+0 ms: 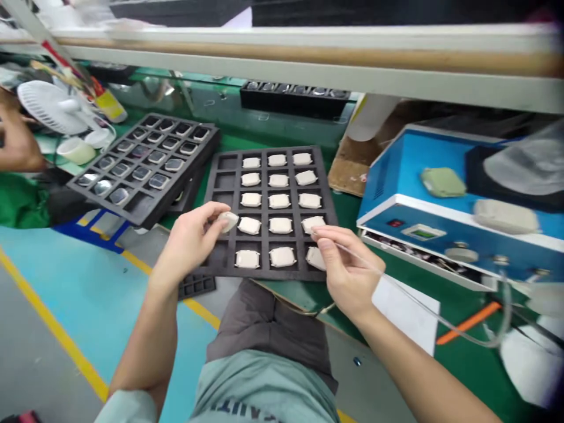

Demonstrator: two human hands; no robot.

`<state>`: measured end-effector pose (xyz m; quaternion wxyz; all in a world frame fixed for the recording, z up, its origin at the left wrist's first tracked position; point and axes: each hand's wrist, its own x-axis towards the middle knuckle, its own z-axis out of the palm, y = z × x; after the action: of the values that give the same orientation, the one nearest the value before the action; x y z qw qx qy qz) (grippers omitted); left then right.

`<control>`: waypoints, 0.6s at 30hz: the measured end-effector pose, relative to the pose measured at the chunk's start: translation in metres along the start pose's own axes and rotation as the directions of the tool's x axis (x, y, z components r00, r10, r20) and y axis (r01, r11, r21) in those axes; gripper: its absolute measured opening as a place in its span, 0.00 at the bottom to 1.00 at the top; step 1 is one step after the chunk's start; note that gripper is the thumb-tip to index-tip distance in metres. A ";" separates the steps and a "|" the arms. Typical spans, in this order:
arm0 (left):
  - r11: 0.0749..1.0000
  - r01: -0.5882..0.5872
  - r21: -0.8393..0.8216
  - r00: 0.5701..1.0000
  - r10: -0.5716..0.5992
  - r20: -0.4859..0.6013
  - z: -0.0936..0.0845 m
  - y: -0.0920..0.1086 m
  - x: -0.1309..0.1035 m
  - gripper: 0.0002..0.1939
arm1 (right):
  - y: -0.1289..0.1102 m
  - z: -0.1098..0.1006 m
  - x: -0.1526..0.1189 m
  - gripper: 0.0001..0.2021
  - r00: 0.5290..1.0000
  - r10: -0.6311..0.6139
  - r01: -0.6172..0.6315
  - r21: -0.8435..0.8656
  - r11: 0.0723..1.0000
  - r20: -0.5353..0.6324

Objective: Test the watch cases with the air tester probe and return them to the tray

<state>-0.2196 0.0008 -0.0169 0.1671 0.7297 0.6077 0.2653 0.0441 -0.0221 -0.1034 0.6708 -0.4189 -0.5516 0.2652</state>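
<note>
My left hand [189, 238] pinches a small off-white, rounded-square case [230, 221], like a watch case, over the left column of a black compartment tray [224, 201]. Similar off-white cases [280, 225] sit in the tray's other three columns. My right hand [350, 273] is closed around the end of a thin clear tube [409, 298], above the tray's right edge. Its tip lies close to a case [314, 224] in the right column; whether they touch, I cannot tell. The tube runs back to the blue machine [379, 217]. My right hand partly hides the nearest right case.
Stacked black trays [147, 214] with dark-faced watch pieces stand at the left, near a white fan [53, 107]. Another person's arm [17, 138] shows at far left. A green case [443, 182] lies on the machine. An orange-handled tool [469, 323] rests at right.
</note>
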 end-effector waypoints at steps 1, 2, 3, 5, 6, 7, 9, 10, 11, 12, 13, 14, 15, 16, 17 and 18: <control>0.998 -0.016 0.057 0.991 0.008 0.130 -0.015 -0.008 -0.002 0.15 | 0.000 0.001 -0.001 0.05 1.000 0.017 -0.017 0.007 1.000 0.002; 0.995 -0.042 0.089 0.967 0.018 0.254 -0.026 -0.014 -0.005 0.15 | 0.000 0.001 -0.002 0.05 1.000 0.028 -0.028 0.010 1.000 0.004; 0.993 -0.071 0.098 0.935 0.032 0.353 -0.032 -0.019 -0.007 0.16 | 0.000 0.002 -0.003 0.04 0.999 0.036 -0.036 0.009 0.999 0.002; 0.992 -0.110 0.066 0.891 0.069 0.449 -0.035 -0.027 -0.014 0.17 | 0.000 0.003 -0.004 0.04 0.999 0.050 -0.050 0.003 0.999 -0.010; 0.992 -0.115 0.043 0.891 0.084 0.446 -0.033 -0.030 -0.018 0.17 | 0.000 0.003 -0.005 0.04 0.998 0.057 -0.057 0.000 0.998 -0.017; 0.993 -0.112 0.028 0.906 0.090 0.413 -0.029 -0.032 -0.023 0.17 | 0.000 0.003 -0.006 0.05 0.998 0.064 -0.064 -0.003 0.998 -0.024; 0.994 -0.103 0.020 0.951 0.093 0.297 -0.022 -0.036 -0.036 0.16 | 0.000 0.004 -0.007 0.06 0.996 0.078 -0.078 -0.011 0.997 -0.036; 0.995 -0.100 0.027 0.969 0.091 0.231 -0.018 -0.037 -0.044 0.15 | 0.000 0.004 -0.008 0.06 0.995 0.086 -0.087 -0.016 0.996 -0.041; 0.995 -0.099 0.033 0.980 0.091 0.175 -0.016 -0.037 -0.052 0.15 | -0.001 0.004 -0.009 0.06 0.995 0.095 -0.096 -0.020 0.995 -0.045; 0.994 -0.105 0.031 0.985 0.100 0.142 -0.014 -0.038 -0.059 0.14 | -0.001 0.004 -0.009 0.06 0.993 0.103 -0.105 -0.025 0.994 -0.048; 0.993 -0.119 0.018 0.985 0.115 0.130 -0.014 -0.039 -0.064 0.13 | -0.002 0.004 -0.010 0.06 0.992 0.113 -0.115 -0.029 0.993 -0.050; 0.992 -0.129 0.004 0.984 0.128 0.125 -0.017 -0.040 -0.067 0.13 | -0.003 0.004 -0.011 0.06 0.991 0.125 -0.126 -0.032 0.991 -0.050; 0.991 -0.133 0.002 0.985 0.132 0.115 -0.021 -0.044 -0.066 0.13 | -0.004 0.004 -0.011 0.07 0.989 0.136 -0.138 -0.034 0.990 -0.051; 0.991 -0.131 0.023 0.988 0.128 0.090 -0.029 -0.049 -0.061 0.14 | -0.005 0.004 -0.011 0.07 0.988 0.146 -0.148 -0.034 0.988 -0.051; 0.991 -0.117 0.068 0.992 0.114 0.046 -0.038 -0.056 -0.052 0.14 | -0.006 0.005 -0.012 0.07 0.987 0.153 -0.155 -0.033 0.987 -0.055; 0.986 -0.085 0.145 0.996 0.088 -0.014 -0.050 -0.065 -0.040 0.15 | -0.007 0.005 -0.012 0.08 0.986 0.157 -0.159 -0.030 0.987 -0.060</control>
<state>-0.3059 -0.0284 -0.0209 0.0960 0.7629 0.5946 0.2350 0.0357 -0.0341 -0.1034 0.6558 -0.4803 -0.5017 0.2958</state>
